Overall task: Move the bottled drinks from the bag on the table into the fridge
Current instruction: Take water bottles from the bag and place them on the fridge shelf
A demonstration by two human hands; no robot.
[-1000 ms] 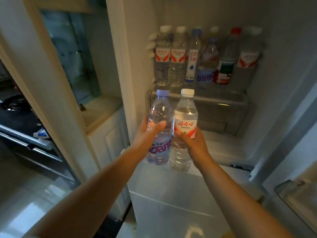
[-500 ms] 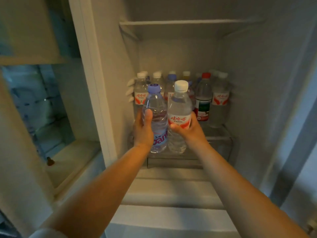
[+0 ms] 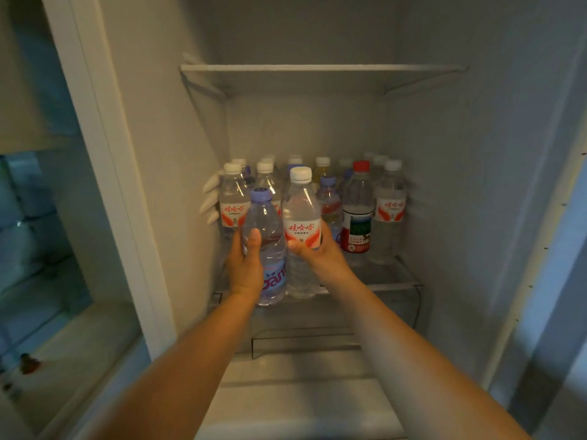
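While the left hand (image 3: 243,268) grips a purple-capped water bottle (image 3: 265,246), the right hand (image 3: 320,252) clasps a white-capped water bottle (image 3: 301,217) touching it, both upright before the stocked bottles (image 3: 389,211) on the fridge shelf (image 3: 397,281).

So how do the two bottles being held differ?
The left bottle has a lilac cap; the right bottle has a white one. The left bottle's label is lilac and sits low; the right bottle's is white and red, higher up. The left hand grips one, the right hand the other. Both are clear, upright and capped.
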